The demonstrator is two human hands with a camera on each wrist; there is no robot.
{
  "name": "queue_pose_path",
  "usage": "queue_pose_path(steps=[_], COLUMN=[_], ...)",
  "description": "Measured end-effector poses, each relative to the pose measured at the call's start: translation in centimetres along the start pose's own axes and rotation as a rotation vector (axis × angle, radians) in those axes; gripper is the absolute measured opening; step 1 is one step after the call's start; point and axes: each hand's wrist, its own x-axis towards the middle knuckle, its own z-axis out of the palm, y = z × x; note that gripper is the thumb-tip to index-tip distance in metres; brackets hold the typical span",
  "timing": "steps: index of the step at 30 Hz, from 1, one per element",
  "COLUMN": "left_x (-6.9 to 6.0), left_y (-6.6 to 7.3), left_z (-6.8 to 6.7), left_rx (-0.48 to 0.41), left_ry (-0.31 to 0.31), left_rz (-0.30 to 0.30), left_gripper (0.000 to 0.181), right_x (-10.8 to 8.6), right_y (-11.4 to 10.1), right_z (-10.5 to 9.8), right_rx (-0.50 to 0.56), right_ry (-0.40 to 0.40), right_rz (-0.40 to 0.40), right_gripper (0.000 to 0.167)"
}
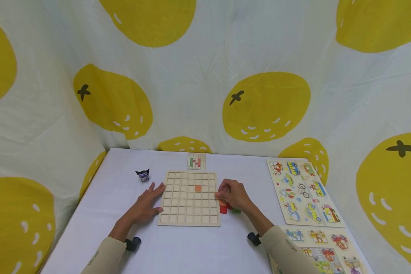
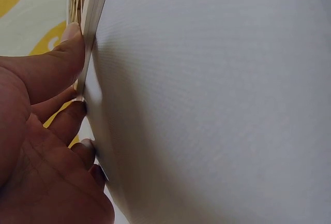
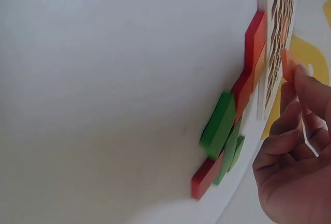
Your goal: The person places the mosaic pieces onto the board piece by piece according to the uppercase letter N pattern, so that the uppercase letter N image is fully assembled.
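Currently, the right hand (image 1: 233,195) pinches an orange tile (image 3: 288,66) at the grid board's (image 1: 190,210) right edge — the seated tile (image 1: 198,188) lies leftward, slightly farther; the left hand (image 1: 145,203), spread, touches the left edge.

Free passage is running over the middle of the board (image 1: 190,202). The left hand (image 1: 144,204) is blocking the left edge; the right hand (image 1: 235,196), pinching an orange tile (image 3: 288,68), is blocking the right, where loose tiles (image 1: 223,209) are crowding the cloth (image 1: 188,251). A near approach is lying open between the wrist cameras (image 1: 133,244). Beyond the far edge, the card (image 1: 196,161) is obstructing the middle, the toy (image 1: 144,175) the left. I am seeing a lane stretching between right hand and upper puzzle (image 1: 301,207).
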Motion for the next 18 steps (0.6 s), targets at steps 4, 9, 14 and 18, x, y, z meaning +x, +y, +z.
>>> queue_pose_path(steps=[4,9,14,18], left_x=[0.0,0.1,0.0,0.0], left_y=[0.1,0.2,0.0,-0.1], left_z=[0.0,0.0,0.0,0.0], left_rx=[0.003,0.008,-0.001,-0.002], left_ry=[0.002,0.006,0.003,0.008], left_rz=[0.000,0.008,0.012,0.022], left_gripper=[0.089,0.088,0.088,0.088], right_x=[0.2,0.4,1.0,1.5], right_y=[-0.8,-1.8,-2.6,-3.2], right_z=[0.8,1.8,2.9,3.8], right_rx=[0.036,0.052,0.042,0.027], right_ry=[-0.025,-0.043,-0.046,-0.044], right_rz=[-0.010,-0.036,-0.060,-0.061], right_gripper=[0.014,0.012,0.013,0.015])
